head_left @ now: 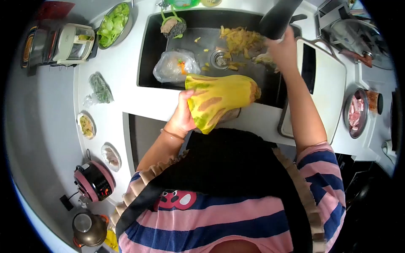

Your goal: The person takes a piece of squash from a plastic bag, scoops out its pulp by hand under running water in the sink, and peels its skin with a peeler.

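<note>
My left hand [184,110] is closed around the wide end of a big yellow butternut-type squash [221,97], held on its side over the sink's front edge. Its surface is mostly bare yellow flesh with green streaks and several brown patches; the narrow end points right. My right hand [280,49] is up at the right side of the sink, against or just beside the black faucet [276,21]. Its fingers are blurred and partly hidden, so their grip cannot be made out. Yellow-brown peelings [240,40] lie in the dark sink [194,36] near the drain [220,59].
A plastic bag with orange scraps [175,67] and a scrubber [173,27] are in the sink. Right of it lies a white cutting board [322,92] with a dark blade on it, then a bowl of raw meat [356,111]. A bowl of lettuce [114,24] stands left.
</note>
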{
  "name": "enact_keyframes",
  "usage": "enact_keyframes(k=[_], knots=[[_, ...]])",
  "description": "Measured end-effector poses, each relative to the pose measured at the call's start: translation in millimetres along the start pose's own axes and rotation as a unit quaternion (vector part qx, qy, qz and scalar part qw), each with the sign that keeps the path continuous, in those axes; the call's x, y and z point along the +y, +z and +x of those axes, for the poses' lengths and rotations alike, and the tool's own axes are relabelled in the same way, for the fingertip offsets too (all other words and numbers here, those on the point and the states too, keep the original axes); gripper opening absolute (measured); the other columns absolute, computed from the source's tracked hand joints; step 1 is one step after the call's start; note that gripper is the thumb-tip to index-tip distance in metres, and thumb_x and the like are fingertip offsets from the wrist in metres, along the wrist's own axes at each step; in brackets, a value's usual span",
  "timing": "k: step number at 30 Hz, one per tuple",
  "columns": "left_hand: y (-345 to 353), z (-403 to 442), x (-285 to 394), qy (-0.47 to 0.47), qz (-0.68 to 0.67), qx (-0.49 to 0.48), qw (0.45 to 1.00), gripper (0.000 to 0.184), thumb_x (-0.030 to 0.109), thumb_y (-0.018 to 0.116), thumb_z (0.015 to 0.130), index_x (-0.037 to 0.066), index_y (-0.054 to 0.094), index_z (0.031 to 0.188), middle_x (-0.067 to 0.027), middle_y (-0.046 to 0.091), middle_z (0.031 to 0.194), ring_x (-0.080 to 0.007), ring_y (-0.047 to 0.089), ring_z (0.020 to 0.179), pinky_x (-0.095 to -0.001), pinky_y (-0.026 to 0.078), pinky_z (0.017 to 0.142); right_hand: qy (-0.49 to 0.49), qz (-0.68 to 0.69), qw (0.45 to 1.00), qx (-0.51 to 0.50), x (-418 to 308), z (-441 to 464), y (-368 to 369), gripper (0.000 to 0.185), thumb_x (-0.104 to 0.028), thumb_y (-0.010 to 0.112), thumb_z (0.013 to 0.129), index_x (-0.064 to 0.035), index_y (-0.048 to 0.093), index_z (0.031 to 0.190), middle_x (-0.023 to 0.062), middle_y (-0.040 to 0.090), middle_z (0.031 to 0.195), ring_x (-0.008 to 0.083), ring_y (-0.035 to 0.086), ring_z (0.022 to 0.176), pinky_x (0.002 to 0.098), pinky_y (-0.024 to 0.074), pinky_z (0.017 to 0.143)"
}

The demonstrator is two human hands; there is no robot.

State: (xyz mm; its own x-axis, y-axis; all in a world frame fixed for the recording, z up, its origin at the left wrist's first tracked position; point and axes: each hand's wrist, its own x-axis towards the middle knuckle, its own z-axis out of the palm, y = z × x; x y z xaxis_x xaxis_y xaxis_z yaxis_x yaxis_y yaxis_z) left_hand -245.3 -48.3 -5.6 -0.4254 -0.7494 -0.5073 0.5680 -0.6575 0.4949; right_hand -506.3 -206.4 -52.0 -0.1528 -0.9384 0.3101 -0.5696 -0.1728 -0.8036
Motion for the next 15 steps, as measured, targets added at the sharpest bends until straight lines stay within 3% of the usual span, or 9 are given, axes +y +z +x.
enact_keyframes(k=[2, 4, 6, 8, 10, 12, 15], knots=[[3.6, 18.4, -1.6, -0.012, -0.095, -0.009, 0.995, 0.078, 0.055, 0.049, 0.077, 0.004, 0.035, 0.135, -0.0176, 0.044, 0.131, -0.0319, 0.044, 0.119, -0.0451, 0.036, 0.1, 0.035, -0.01, 0.998, 0.05, -20.3, 27.4, -30.9, 0.061, -0.022, 0.064, 0.076, -0.0047, 0.04, 0.13, 0.02, 0.063, 0.098, 0.0307, 0.062, 0.088, 0.0364, 0.0478, 0.079], [8.8, 39.3, -3.8, -0.016, -0.112, 0.005, 0.994, 0.079, 0.061, 0.046, 0.076, 0.009, 0.037, 0.135, -0.0151, 0.044, 0.131, -0.0325, 0.045, 0.117, -0.0485, 0.037, 0.097, 0.039, -0.094, 0.993, 0.068, 4.4, 63.5, -38.6, 0.068, -0.028, 0.063, 0.076, -0.0006, 0.037, 0.132, 0.0236, 0.062, 0.101, 0.0337, 0.062, 0.093, 0.037, 0.048, 0.08], [17.7, 56.5, -0.4, -0.031, -0.142, -0.046, 0.988, 0.083, 0.068, 0.038, 0.076, 0.012, 0.036, 0.137, -0.0159, 0.04, 0.136, -0.0374, 0.044, 0.118, -0.0584, 0.034, 0.095, 0.105, -0.148, 0.982, -0.06, 37.0, 94.1, -38.2, 0.062, -0.033, 0.063, 0.075, -0.0018, 0.046, 0.127, 0.0241, 0.063, 0.1, 0.0346, 0.062, 0.094, 0.0377, 0.0479, 0.083], [19.7, 74.8, -1.0, -0.03, -0.155, -0.08, 0.984, 0.083, 0.069, 0.035, 0.076, 0.012, 0.037, 0.137, -0.0153, 0.04, 0.136, -0.0368, 0.044, 0.118, -0.0565, 0.033, 0.094, 0.119, -0.183, 0.958, -0.186, 34.8, 92.2, -41.7, 0.055, -0.034, 0.063, 0.075, -0.0068, 0.052, 0.121, 0.022, 0.064, 0.099, 0.0349, 0.062, 0.095, 0.0377, 0.0479, 0.084], [24.1, 87.5, -0.1, -0.026, -0.177, -0.096, 0.979, 0.082, 0.069, 0.035, 0.077, 0.014, 0.037, 0.137, -0.0142, 0.042, 0.135, -0.0367, 0.044, 0.118, -0.0559, 0.033, 0.094, 0.115, -0.218, 0.941, -0.23, 53.4, 79.9, -35.9, 0.052, -0.032, 0.064, 0.074, -0.0103, 0.052, 0.12, 0.0203, 0.064, 0.101, 0.0347, 0.062, 0.095, 0.0376, 0.0479, 0.084], [28.3, 95.8, -0.3, -0.015, -0.197, -0.12, 0.973, 0.08, 0.068, 0.034, 0.077, 0.015, 0.037, 0.137, -0.0135, 0.043, 0.135, -0.0368, 0.045, 0.117, -0.0547, 0.034, 0.093, 0.127, -0.171, 0.974, -0.076, 36.4, 68.7, -43.3, 0.052, -0.029, 0.064, 0.073, -0.0098, 0.051, 0.12, 0.0197, 0.064, 0.098, 0.0344, 0.062, 0.092, 0.0385, 0.0482, 0.081], [33.8, 108.8, 0.9, -0.028, -0.208, -0.137, 0.968, 0.079, 0.069, 0.032, 0.076, 0.017, 0.04, 0.136, -0.0119, 0.046, 0.13, -0.0351, 0.049, 0.111, -0.0504, 0.037, 0.091, 0.13, -0.136, 0.982, 0.032, 20.7, 81.5, -51.7, 0.062, -0.026, 0.063, 0.073, -0.0086, 0.041, 0.128, 0.019, 0.064, 0.093, 0.0351, 0.062, 0.086, 0.0402, 0.0477, 0.078]])
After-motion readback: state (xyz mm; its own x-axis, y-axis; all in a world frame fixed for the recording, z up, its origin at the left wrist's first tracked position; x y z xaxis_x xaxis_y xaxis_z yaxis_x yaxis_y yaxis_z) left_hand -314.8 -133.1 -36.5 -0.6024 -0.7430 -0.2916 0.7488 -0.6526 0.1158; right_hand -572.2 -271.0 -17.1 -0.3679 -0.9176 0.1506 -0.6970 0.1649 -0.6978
